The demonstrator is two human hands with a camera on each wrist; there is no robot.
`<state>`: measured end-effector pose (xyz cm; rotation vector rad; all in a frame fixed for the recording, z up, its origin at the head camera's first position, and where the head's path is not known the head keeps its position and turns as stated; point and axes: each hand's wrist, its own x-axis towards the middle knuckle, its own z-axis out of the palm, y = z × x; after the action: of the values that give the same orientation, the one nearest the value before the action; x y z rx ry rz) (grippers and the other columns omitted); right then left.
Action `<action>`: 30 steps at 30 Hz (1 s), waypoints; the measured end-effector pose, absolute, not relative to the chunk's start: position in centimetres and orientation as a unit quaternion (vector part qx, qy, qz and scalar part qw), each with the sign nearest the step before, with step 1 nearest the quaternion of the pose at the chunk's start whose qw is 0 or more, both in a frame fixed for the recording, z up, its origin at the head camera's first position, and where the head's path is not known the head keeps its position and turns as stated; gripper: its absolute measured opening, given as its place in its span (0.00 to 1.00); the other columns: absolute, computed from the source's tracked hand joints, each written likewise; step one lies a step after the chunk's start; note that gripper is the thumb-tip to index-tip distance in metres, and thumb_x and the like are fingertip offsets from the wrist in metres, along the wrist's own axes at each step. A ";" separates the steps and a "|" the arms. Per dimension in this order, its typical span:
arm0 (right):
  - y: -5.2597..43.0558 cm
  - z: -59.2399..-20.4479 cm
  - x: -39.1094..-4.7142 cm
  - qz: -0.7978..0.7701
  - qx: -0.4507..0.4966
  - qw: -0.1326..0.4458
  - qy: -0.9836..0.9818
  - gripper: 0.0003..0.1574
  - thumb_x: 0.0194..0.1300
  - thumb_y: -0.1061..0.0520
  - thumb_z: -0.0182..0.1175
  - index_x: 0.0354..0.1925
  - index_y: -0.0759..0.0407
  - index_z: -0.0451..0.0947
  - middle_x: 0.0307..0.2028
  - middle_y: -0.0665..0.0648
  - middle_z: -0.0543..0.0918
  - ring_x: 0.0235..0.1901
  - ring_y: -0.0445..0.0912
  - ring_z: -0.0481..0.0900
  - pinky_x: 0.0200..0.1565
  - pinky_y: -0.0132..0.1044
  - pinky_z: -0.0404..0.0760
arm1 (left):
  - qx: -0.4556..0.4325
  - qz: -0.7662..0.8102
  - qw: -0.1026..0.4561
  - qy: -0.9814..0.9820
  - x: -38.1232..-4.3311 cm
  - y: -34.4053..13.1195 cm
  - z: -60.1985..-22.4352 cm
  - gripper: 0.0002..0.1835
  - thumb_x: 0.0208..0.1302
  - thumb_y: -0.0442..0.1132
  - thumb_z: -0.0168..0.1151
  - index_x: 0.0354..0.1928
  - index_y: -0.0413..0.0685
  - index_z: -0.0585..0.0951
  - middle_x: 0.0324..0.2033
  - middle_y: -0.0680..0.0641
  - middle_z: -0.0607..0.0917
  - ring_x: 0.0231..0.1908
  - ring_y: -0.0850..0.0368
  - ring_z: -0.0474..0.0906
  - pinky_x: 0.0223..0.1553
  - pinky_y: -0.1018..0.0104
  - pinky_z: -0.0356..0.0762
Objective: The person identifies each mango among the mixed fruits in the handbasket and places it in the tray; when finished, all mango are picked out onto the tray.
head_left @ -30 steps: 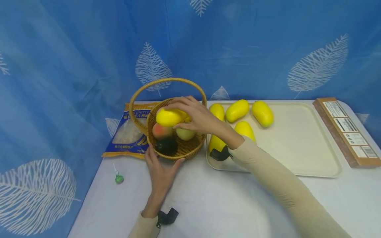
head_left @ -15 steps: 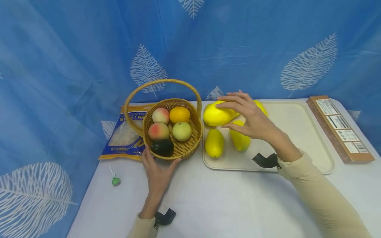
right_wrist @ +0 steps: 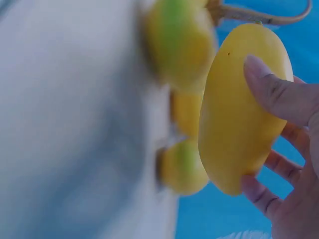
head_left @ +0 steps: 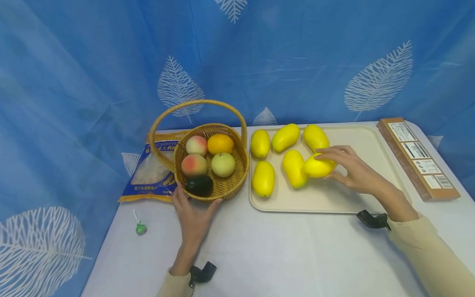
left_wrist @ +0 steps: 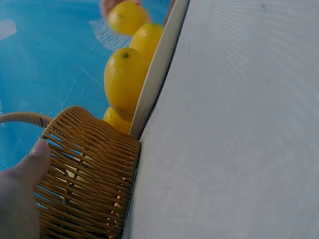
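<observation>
My right hand (head_left: 352,171) holds a yellow mango (head_left: 319,166) low over the cream tray (head_left: 349,202), thumb on one side and fingers on the other. Close up in the right wrist view, that mango (right_wrist: 244,109) is gripped between thumb and fingers. Several more mangoes (head_left: 263,178) lie on the tray. At the near side of a wicker basket (head_left: 233,187), my left hand (head_left: 193,218) grips its wall; the left wrist view shows the thumb against the weave. Inside the basket sit two peaches (head_left: 194,165), an orange fruit (head_left: 220,144), a pale green round fruit (head_left: 223,164) and a dark green avocado-like fruit (head_left: 199,185).
A blue and yellow pasta bag (head_left: 152,173) lies partly behind the basket's left side. Left of my left hand is a green lollipop (head_left: 140,228). A long brown box (head_left: 419,161) lies right of the tray. The basket's tall handle (head_left: 200,102) arches up.
My right hand has carried the mango from above the basket rightward to the tray, lowering it beside the other mangoes. The left hand stays at the basket, and the view has shifted slightly.
</observation>
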<state>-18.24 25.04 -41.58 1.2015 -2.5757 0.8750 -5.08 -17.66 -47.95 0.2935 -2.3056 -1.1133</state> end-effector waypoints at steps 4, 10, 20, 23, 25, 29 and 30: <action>26.0 -43.5 -18.2 0.294 0.412 0.079 -0.859 0.42 0.43 0.74 0.74 0.57 0.54 0.76 0.61 0.63 0.76 0.61 0.60 0.65 0.67 0.31 0.55 | 0.112 -0.417 0.277 -0.858 -4.9 -17.8 -47.9 0.68 0.39 0.52 0.82 0.77 0.40 0.47 0.70 0.32 0.54 0.70 0.37 0.55 0.70 0.37 0.56; 25.9 -44.8 -18.4 0.307 0.415 0.073 -0.853 0.35 0.40 0.65 0.79 0.49 0.54 0.79 0.59 0.63 0.76 0.62 0.63 0.65 0.69 0.21 0.47 | 0.119 -0.414 0.279 -0.859 -4.7 -18.1 -47.9 0.69 0.38 0.52 0.83 0.77 0.43 0.47 0.70 0.33 0.54 0.70 0.38 0.55 0.70 0.39 0.57; 25.3 -45.0 -18.2 0.308 0.378 0.044 -0.872 0.32 0.44 0.63 0.78 0.50 0.54 0.79 0.63 0.62 0.73 0.65 0.64 0.63 0.71 0.26 0.53 | 0.119 -0.418 0.277 -0.857 -4.5 -18.1 -48.0 0.69 0.38 0.51 0.83 0.77 0.45 0.47 0.70 0.34 0.54 0.70 0.39 0.55 0.70 0.38 0.56; 25.3 -45.0 -18.1 0.308 0.385 0.045 -0.869 0.33 0.44 0.64 0.77 0.50 0.54 0.79 0.63 0.63 0.72 0.66 0.63 0.63 0.69 0.22 0.49 | 0.118 -0.417 0.276 -0.858 -4.6 -18.1 -47.9 0.69 0.39 0.51 0.83 0.78 0.46 0.47 0.70 0.34 0.54 0.70 0.40 0.55 0.70 0.38 0.57; 25.3 -45.0 -18.1 0.309 0.388 0.043 -0.867 0.33 0.44 0.64 0.77 0.51 0.53 0.79 0.63 0.63 0.72 0.67 0.61 0.62 0.68 0.19 0.48 | 0.117 -0.418 0.278 -0.857 -4.6 -18.2 -48.0 0.69 0.39 0.51 0.83 0.78 0.46 0.46 0.70 0.34 0.54 0.70 0.40 0.55 0.70 0.38 0.57; 25.4 -45.1 -18.1 0.312 0.393 0.037 -0.864 0.34 0.45 0.66 0.76 0.52 0.53 0.78 0.64 0.63 0.71 0.71 0.57 0.60 0.68 0.17 0.46 | 0.113 -0.420 0.281 -0.856 -4.7 -18.3 -48.1 0.69 0.39 0.51 0.83 0.78 0.45 0.46 0.70 0.34 0.55 0.70 0.40 0.55 0.69 0.38 0.57; 25.5 -45.1 -18.1 0.313 0.395 0.036 -0.863 0.34 0.45 0.67 0.75 0.52 0.54 0.78 0.64 0.63 0.71 0.71 0.55 0.59 0.68 0.17 0.46 | 0.111 -0.421 0.282 -0.855 -4.7 -18.3 -48.2 0.69 0.39 0.50 0.83 0.78 0.45 0.46 0.70 0.34 0.55 0.69 0.40 0.55 0.69 0.38 0.57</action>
<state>-18.12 25.47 -45.15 1.2121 -2.6513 0.9622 -4.75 -18.29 -48.19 0.2978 -2.2903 -1.1269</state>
